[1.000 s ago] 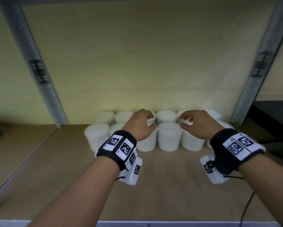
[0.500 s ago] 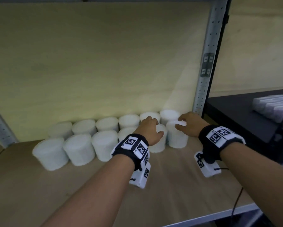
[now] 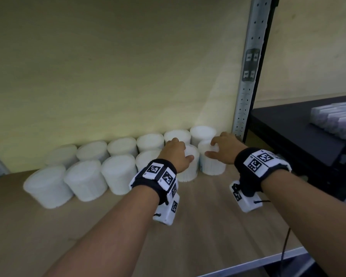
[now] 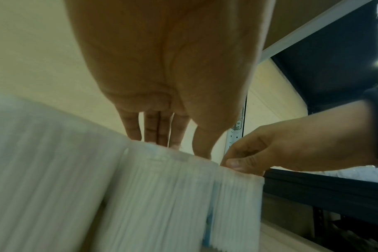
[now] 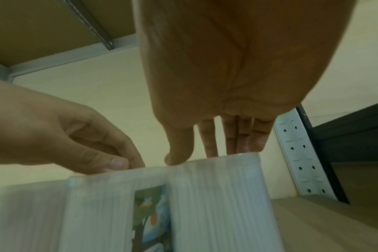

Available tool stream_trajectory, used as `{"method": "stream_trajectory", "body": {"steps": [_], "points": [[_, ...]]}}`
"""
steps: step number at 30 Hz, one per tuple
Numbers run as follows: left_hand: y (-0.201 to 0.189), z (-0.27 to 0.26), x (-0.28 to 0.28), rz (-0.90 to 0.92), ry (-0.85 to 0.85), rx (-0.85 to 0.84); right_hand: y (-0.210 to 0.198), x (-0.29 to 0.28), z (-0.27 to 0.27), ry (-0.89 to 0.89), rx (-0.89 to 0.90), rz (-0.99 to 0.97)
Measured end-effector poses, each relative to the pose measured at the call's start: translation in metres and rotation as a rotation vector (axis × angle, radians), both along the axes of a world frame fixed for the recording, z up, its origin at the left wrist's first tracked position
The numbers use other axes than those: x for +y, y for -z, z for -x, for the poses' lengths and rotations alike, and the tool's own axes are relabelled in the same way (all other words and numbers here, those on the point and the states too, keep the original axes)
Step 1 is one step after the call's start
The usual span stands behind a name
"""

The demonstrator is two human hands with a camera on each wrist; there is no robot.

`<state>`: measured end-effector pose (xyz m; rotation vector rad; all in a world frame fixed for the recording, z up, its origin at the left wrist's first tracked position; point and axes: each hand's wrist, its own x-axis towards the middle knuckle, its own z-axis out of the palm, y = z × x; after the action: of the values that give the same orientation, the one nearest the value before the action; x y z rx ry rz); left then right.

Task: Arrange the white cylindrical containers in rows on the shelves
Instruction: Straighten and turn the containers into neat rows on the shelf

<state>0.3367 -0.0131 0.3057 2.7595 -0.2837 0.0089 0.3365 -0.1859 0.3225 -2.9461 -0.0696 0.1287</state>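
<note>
Two rows of white ribbed cylindrical containers stand against the back wall of a wooden shelf (image 3: 208, 226). My left hand (image 3: 183, 151) reaches over the second container from the right in the front row (image 3: 190, 170), fingers behind its top and thumb on the near rim. My right hand (image 3: 213, 146) holds the rightmost front container (image 3: 212, 164) the same way. In the left wrist view, my left hand (image 4: 179, 148) grips its container (image 4: 162, 196) beside my right hand (image 4: 233, 163). In the right wrist view, my right hand (image 5: 207, 155) clasps its container (image 5: 218, 196), and my left hand (image 5: 123, 163) pinches the neighbouring one (image 5: 101, 204).
A perforated metal upright (image 3: 248, 76) stands just right of the containers at the shelf's end. Beyond it a black surface (image 3: 288, 132) carries pale boxes (image 3: 336, 120). Bare shelf board lies in front of the rows, ending at a metal front edge (image 3: 268, 260).
The head view has swung right, so the rows now sit left of centre. Both hands moved from above the middle of the front row to its two rightmost containers and came down onto them.
</note>
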Motion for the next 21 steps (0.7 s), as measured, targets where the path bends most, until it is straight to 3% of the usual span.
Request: {"method": "stream_trajectory", "body": {"steps": [21], "points": [[0.0059, 0.0003, -0.0031, 0.057, -0.036, -0.046, -0.0017, -0.0058, -0.0008, -0.050, 0.035, -0.021]]}}
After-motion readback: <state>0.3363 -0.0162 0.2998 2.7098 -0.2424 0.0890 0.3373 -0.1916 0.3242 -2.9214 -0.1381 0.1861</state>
